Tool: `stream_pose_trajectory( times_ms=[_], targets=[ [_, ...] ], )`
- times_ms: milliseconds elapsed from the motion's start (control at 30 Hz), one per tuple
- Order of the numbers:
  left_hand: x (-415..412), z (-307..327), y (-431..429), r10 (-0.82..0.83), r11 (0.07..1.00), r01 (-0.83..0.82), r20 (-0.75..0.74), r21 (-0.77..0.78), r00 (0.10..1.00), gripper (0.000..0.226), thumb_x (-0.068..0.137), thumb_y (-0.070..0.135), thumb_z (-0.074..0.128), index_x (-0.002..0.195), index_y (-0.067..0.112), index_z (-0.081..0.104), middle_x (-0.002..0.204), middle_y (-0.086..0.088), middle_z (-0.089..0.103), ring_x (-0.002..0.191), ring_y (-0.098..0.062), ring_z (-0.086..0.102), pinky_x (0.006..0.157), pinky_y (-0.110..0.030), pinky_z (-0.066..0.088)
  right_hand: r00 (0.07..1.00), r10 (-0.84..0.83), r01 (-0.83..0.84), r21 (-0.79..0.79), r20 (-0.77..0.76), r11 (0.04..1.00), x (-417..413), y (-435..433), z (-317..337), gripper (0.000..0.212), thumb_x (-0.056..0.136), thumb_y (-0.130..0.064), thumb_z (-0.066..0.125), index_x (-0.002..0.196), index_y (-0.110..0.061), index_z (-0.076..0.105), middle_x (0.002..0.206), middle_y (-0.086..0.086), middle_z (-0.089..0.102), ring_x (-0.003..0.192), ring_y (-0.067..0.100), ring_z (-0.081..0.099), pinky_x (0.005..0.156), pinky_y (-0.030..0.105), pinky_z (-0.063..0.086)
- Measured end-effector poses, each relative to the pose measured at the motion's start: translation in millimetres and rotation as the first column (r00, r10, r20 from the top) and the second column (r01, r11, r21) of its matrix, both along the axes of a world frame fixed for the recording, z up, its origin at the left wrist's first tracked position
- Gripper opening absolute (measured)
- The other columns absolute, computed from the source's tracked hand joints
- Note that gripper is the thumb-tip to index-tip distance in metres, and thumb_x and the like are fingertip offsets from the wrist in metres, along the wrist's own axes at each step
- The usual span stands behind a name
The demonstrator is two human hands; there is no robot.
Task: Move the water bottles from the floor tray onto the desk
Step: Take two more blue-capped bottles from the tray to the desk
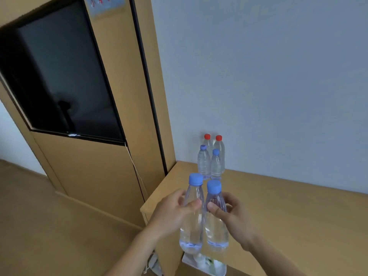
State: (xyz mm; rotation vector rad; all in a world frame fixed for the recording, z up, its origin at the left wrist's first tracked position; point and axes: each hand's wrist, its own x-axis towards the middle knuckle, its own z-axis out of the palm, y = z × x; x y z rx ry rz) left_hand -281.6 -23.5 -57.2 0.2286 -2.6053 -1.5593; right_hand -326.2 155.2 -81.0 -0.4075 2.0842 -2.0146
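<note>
Over desk [278, 206]: left hand [171, 212], right hand [233, 214] gripping upright bottles [192, 222].

We take the desk [278, 206] as reference. Four bottles stand on it at its back left corner, against the wall [258, 76]: back pair [213, 144] touching the wall, front pair [210, 164] just before them. Nearer us, above the desk's left front part, we hold two more bottles upright, side by side and touching: left bottle [192, 220] in our left hand [173, 212], right bottle [216, 222] in our right hand [233, 216]. Below those two, a tray [205, 265] shows at the desk's front edge. Left of the desk, a tall cabinet [99, 166] stands touching its left end, with a screen [59, 76] set in its upper face. The floor [49, 236] lies left of the desk, before the cabinet.
</note>
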Motion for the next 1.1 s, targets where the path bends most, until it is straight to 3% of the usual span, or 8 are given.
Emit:
stream_pose_trajectory(
  times_ms=[200,300,500,633,733,867,967,1100],
  targets=[
    [-109,-5,-30,0.012,1.000,-0.012,0.108,-0.007,0.994,0.055,0.059,0.064,0.064,0.107,0.038,0.057,0.105,0.009,0.071,0.100,-0.012,0.067,0.095,-0.046,0.048,1.000,0.023,-0.023,0.029,-0.020,0.999,-110,-36,-17,0.028,0.071,-0.040,0.071,0.097,-0.031,0.065,0.092,-0.021,0.071,0.088,-0.007,0.063,0.078,0.025,0.044],
    [-156,-18,-40,0.031,0.998,-0.039,0.137,0.056,0.990,0.054,0.060,0.057,0.064,0.109,0.035,0.057,0.104,0.008,0.071,0.098,-0.012,0.068,0.095,-0.045,0.049,1.000,-0.006,0.010,0.128,-0.031,0.992,-156,-45,-38,0.039,0.069,-0.055,0.064,0.105,-0.038,0.063,0.102,-0.020,0.069,0.104,0.003,0.059,0.090,0.032,0.045],
    [-234,-54,-51,0.028,0.997,-0.044,0.210,0.069,0.977,0.030,0.077,0.033,0.066,0.105,0.026,0.059,0.104,0.003,0.070,0.098,-0.014,0.066,0.093,-0.041,0.050,0.990,-0.122,0.103,0.229,0.069,0.968,-213,-58,-71,0.023,0.074,-0.044,0.064,0.095,-0.036,0.066,0.102,-0.004,0.071,0.099,0.015,0.063,0.091,0.040,0.050],
    [-281,-85,-70,0.026,0.997,-0.040,0.225,0.058,0.974,0.042,0.066,0.044,0.066,0.099,0.018,0.059,0.105,-0.013,0.068,0.098,-0.030,0.065,0.090,-0.047,0.051,0.966,-0.231,0.188,0.293,0.119,0.937,-246,-72,-85,0.028,0.073,-0.041,0.066,0.100,-0.034,0.067,0.103,-0.001,0.071,0.094,0.014,0.066,0.087,0.038,0.052],
    [-314,-109,-91,0.012,0.999,-0.023,0.264,0.037,0.964,0.057,0.055,0.052,0.065,0.098,0.014,0.058,0.101,-0.014,0.068,0.094,-0.032,0.066,0.088,-0.051,0.051,0.936,-0.331,0.277,0.338,0.115,0.900,-267,-87,-90,0.014,0.078,-0.029,0.068,0.092,-0.029,0.068,0.094,-0.004,0.073,0.086,0.012,0.067,0.083,0.038,0.054],
    [-343,-117,-106,-0.046,0.999,0.036,0.293,0.040,0.955,0.041,0.065,0.035,0.068,0.096,0.011,0.057,0.101,-0.014,0.066,0.093,-0.030,0.064,0.084,-0.046,0.051,0.887,-0.445,0.376,0.363,0.125,0.852,-286,-110,-89,0.013,0.081,-0.017,0.066,0.093,-0.018,0.067,0.091,-0.001,0.073,0.085,0.016,0.065,0.080,0.034,0.052],
    [-351,-127,-109,-0.096,0.995,0.098,0.318,0.010,0.943,0.039,0.064,0.037,0.069,0.094,0.016,0.055,0.103,-0.011,0.063,0.092,-0.026,0.064,0.083,-0.043,0.052,0.868,-0.487,0.417,0.387,0.100,0.823,-291,-122,-89,0.021,0.082,-0.014,0.064,0.102,-0.014,0.065,0.097,-0.001,0.070,0.086,0.010,0.060,0.073,0.022,0.045],
    [-353,-122,-101,-0.152,0.987,0.162,0.295,-0.009,0.943,0.023,0.079,0.019,0.070,0.084,0.019,0.047,0.095,-0.003,0.051,0.074,-0.011,0.050,0.062,-0.020,0.035,0.861,-0.503,0.424,0.438,0.078,0.793,-297,-130,-92,0.021,0.079,-0.015,0.064,0.100,-0.018,0.064,0.097,0.000,0.070,0.089,0.014,0.063,0.073,0.023,0.048]
  ],
)
